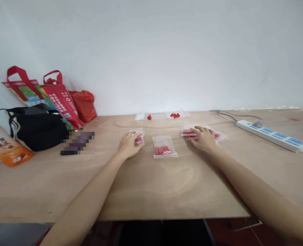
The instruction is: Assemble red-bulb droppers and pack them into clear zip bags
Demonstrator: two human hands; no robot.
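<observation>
My left hand [129,145] rests over a small clear zip bag [139,131], with its fingers apart and covering part of the pinkish-red pieces inside. On the right, my right hand [204,138] lies across several similar bags [220,136], fingers spread, and hides much of them. Between the hands, a clear zip bag [164,140] lies flat on the table. It holds several thin white sticks with pinkish-red ends pointing toward me. Whether either hand pinches the plastic is hard to see, but the fingers look loosely stretched.
Against the wall lie clear bags with small red pieces [175,115] and pale sticks [158,117]. A white power strip [271,135] with a cable sits at right. At left are red shopping bags [61,102], a black bag [39,128], an orange pouch [10,147] and a blurred dark object [78,143].
</observation>
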